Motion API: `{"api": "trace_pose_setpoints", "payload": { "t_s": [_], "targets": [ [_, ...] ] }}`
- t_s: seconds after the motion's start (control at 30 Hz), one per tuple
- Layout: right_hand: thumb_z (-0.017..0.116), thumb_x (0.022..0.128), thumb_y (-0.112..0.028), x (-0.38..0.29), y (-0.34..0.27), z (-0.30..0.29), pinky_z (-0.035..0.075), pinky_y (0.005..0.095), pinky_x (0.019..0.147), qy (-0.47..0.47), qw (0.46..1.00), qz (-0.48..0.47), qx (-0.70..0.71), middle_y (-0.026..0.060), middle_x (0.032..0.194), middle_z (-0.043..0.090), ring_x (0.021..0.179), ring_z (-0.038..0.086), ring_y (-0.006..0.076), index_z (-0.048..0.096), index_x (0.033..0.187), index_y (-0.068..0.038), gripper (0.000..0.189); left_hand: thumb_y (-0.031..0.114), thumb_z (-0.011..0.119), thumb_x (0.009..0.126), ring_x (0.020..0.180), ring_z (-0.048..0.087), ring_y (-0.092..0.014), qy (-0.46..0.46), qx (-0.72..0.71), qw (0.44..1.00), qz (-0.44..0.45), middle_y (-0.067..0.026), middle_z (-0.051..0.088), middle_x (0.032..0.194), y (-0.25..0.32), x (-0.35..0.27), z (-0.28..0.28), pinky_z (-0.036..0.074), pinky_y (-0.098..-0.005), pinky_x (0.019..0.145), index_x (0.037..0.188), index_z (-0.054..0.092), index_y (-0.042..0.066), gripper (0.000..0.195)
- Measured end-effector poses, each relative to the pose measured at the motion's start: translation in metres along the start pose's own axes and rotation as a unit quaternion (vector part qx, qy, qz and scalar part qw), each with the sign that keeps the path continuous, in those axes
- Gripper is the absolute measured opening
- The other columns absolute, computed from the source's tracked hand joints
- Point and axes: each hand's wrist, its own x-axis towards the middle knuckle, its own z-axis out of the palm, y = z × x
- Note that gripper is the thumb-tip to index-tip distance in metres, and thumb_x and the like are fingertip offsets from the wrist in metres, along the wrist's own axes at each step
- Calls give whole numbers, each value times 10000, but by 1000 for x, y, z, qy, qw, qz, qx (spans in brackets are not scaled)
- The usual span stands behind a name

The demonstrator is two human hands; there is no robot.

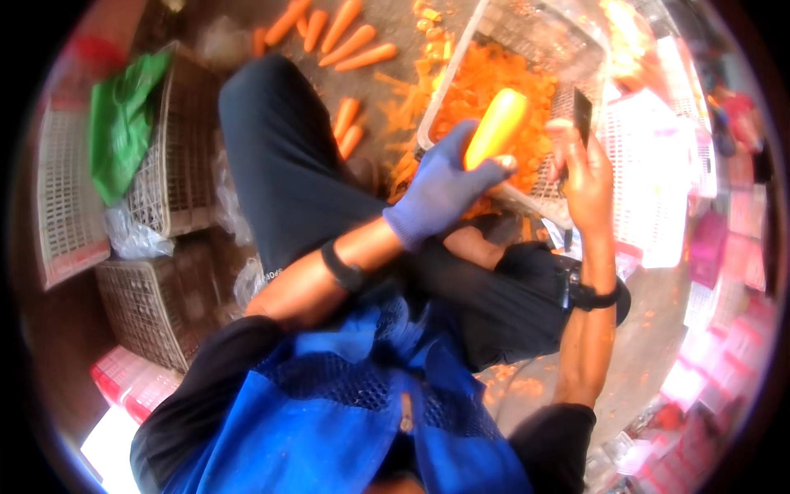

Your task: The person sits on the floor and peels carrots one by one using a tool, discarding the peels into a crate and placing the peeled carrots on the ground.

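Note:
My left hand (441,182), in a blue-purple knitted glove, grips a thick carrot (498,126) that looks bright yellow in the strong light. Its blunt far end points up and right, over a plastic crate (453,68) of orange peelings (475,77). To the right, my bare right hand (583,170) is closed around a tool with a flat dark blade (582,114). The blade stands apart from the carrot. Blur and my fingers hide the tool's handle, so its exact kind is unclear.
Several whole carrots (352,46) lie on the floor beyond my raised knee, with cut pieces (435,37) beside the crate. Stacked crates (154,302) and a green bag (126,126) stand at left. A white crate (645,173) is at right; a person in red (740,120) is farther off.

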Motion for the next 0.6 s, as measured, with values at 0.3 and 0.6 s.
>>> {"api": "trace_pose_setpoints", "payload": {
  "t_s": [0.3,0.6],
  "targets": [
    [592,989,-149,-4,7,-1,491,352,648,-27,976,-148,-157,161,834,691,696,646,214,683,1107,6,215,173,637,943,572,519,-79,-40,1,998,-49,-25,572,715,12,4,7,406,-225,512,1064,580,16,206],
    [588,952,-81,-1,18,5,525,360,729,-37,978,-151,-140,215,883,706,850,721,258,665,1126,48,230,226,620,963,450,461,-101,-116,-10,985,-125,-21,512,603,22,3,12,366,-246,432,978,562,12,222]
  ]
}}
